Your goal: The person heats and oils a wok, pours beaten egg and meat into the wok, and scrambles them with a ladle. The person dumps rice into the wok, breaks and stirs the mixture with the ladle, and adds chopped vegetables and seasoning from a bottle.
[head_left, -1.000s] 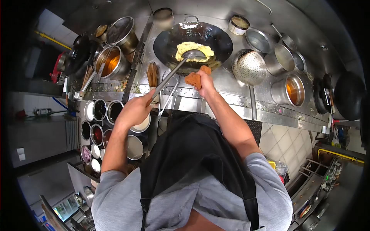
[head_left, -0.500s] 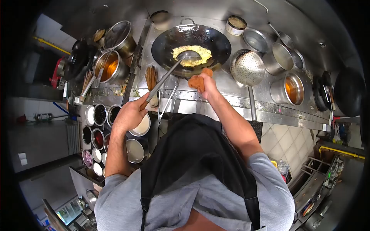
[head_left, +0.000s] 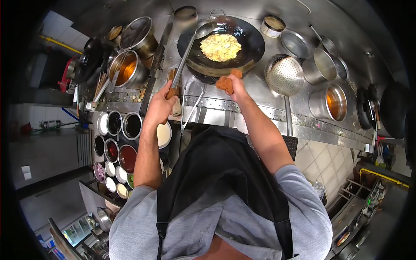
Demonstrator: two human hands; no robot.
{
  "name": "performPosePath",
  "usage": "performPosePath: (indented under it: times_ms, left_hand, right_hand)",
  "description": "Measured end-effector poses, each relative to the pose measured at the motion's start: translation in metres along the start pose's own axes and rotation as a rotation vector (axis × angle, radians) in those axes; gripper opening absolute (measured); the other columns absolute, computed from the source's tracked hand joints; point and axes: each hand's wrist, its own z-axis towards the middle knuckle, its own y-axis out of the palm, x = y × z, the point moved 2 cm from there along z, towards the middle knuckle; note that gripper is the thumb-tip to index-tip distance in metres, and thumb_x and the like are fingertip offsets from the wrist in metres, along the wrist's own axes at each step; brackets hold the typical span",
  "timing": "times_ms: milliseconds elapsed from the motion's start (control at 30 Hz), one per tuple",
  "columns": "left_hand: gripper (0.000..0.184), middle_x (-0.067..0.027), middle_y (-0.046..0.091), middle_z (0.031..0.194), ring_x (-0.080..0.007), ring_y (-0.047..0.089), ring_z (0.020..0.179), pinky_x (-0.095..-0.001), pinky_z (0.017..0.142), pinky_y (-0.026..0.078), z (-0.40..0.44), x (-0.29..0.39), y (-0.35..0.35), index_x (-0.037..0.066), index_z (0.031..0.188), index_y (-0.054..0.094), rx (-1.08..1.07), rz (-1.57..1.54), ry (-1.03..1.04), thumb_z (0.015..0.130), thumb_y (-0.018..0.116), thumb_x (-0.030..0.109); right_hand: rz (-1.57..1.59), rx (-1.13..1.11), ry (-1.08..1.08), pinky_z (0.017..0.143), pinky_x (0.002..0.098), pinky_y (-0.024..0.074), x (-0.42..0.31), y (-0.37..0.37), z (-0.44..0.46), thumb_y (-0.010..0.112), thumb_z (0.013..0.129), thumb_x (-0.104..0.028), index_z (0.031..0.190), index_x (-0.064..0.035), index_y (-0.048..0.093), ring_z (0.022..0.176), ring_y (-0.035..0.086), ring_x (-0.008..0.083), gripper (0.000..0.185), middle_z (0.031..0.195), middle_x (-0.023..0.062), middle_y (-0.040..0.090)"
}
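My left hand (head_left: 162, 104) is closed round the wooden grip of a long ladle (head_left: 205, 30). The ladle's bowl is at the far left rim of a dark wok (head_left: 251, 43), apart from the food. In the middle of the wok lies a yellow, egg-like mass (head_left: 221, 47) in a rough round. With my right hand (head_left: 238, 86) I grip a folded orange-brown cloth (head_left: 225, 84) at the wok's near edge; the cloth hides whatever part of the wok is under it. A bamboo brush (head_left: 176, 106) stands just behind my left hand.
Right of the wok, a perforated strainer (head_left: 284, 76) rests with its handle toward me, near several steel pots (head_left: 318, 67) and a pot of amber liquid (head_left: 333, 103). Another amber-filled pot (head_left: 125, 71) stands left. Several ingredient containers (head_left: 128, 158) sit below my left arm.
The ladle has moved off the egg-like food to the wok's far left rim. The food now shows as a whole, rounder mass. My right hand has kept its grip on the cloth.
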Motion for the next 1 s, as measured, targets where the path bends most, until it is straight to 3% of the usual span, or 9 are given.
performPosePath:
  times_ms: [467,600,667,767,800,867,933,967,1000]
  left_hand:
    - [0.062,-0.0068,0.062,0.079,-0.0118,0.053,0.052,-0.0293,0.051,0.046,0.012,-0.013,0.010,0.000,0.148,0.041,-0.129,0.002,-0.016,0.090,0.063,0.008]
    - [0.064,-0.0040,0.059,0.077,-0.0110,0.049,0.052,-0.0296,0.048,0.042,0.050,-0.045,0.023,0.002,0.150,0.039,-0.132,0.077,0.064,0.091,0.063,0.009]
    - [0.065,-0.0075,0.061,0.085,-0.0149,0.053,0.064,-0.0307,0.058,0.044,0.080,-0.066,0.040,0.003,0.150,0.039,-0.095,0.105,0.108,0.090,0.063,0.009]
    - [0.066,-0.0190,0.069,0.111,-0.0252,0.066,0.094,-0.0329,0.085,0.051,0.094,-0.053,0.079,0.003,0.149,0.041,-0.109,0.090,0.028,0.087,0.063,0.009]
    - [0.066,-0.0203,0.068,0.113,-0.0261,0.066,0.098,-0.0326,0.088,0.050,0.091,-0.038,0.083,0.004,0.149,0.041,-0.163,0.061,-0.064,0.087,0.063,0.009]
    - [0.066,-0.0215,0.068,0.116,-0.0266,0.066,0.100,-0.0324,0.090,0.049,0.088,-0.030,0.083,0.005,0.149,0.042,-0.226,0.070,-0.029,0.087,0.063,0.009]
    - [0.066,-0.0215,0.068,0.115,-0.0260,0.067,0.095,-0.0326,0.088,0.050,0.075,-0.043,0.064,0.005,0.149,0.042,-0.239,0.150,0.216,0.086,0.063,0.009]
    - [0.067,-0.0222,0.068,0.113,-0.0291,0.069,0.092,-0.0352,0.086,0.051,0.067,-0.051,0.051,0.011,0.149,0.044,-0.202,0.212,0.294,0.085,0.063,0.008]
    - [0.067,-0.0221,0.068,0.111,-0.0314,0.069,0.092,-0.0362,0.086,0.051,0.055,-0.051,0.037,0.015,0.148,0.045,-0.202,0.276,0.241,0.084,0.064,0.008]
  right_hand:
    - [0.010,0.001,-0.006,0.042,0.0297,0.0411,-0.003,-0.001,-0.008,0.052,0.094,-0.026,0.108,-0.0041,0.064,0.071,0.067,0.0187,0.029,0.097,0.0082,0.071]
    - [0.010,0.026,-0.008,0.047,0.0338,0.0463,0.000,-0.005,-0.002,0.059,0.089,-0.026,0.106,-0.0069,0.064,0.075,0.068,0.0197,0.026,0.095,0.0068,0.070]
    - [0.005,0.012,-0.005,0.047,0.0339,0.0463,-0.004,-0.002,-0.008,0.059,0.089,-0.026,0.107,-0.0067,0.064,0.075,0.068,0.0200,0.027,0.095,0.0068,0.070]
    - [-0.021,0.031,0.003,0.042,0.0311,0.0414,-0.004,0.001,-0.008,0.054,0.092,-0.027,0.107,-0.0047,0.064,0.072,0.067,0.0195,0.028,0.097,0.0078,0.071]
    - [-0.011,0.032,0.001,0.042,0.0311,0.0413,-0.002,0.001,-0.008,0.054,0.092,-0.027,0.107,-0.0047,0.064,0.072,0.067,0.0195,0.028,0.096,0.0077,0.071]
    - [0.008,0.033,-0.009,0.042,0.0311,0.0411,-0.002,0.001,-0.006,0.055,0.092,-0.026,0.107,-0.0045,0.064,0.072,0.067,0.0196,0.028,0.096,0.0074,0.071]
    - [-0.003,0.017,-0.010,0.044,0.0310,0.0416,-0.003,0.001,-0.007,0.056,0.091,-0.027,0.107,-0.0061,0.064,0.073,0.067,0.0195,0.028,0.095,0.0064,0.071]
    - [-0.004,0.009,-0.011,0.045,0.0310,0.0419,-0.003,0.001,-0.008,0.057,0.091,-0.027,0.108,-0.0069,0.064,0.073,0.067,0.0195,0.028,0.095,0.0058,0.071]
    - [-0.002,0.016,-0.008,0.046,0.0312,0.0421,-0.003,0.001,-0.008,0.058,0.090,-0.028,0.108,-0.0078,0.064,0.073,0.067,0.0195,0.028,0.095,0.0055,0.071]
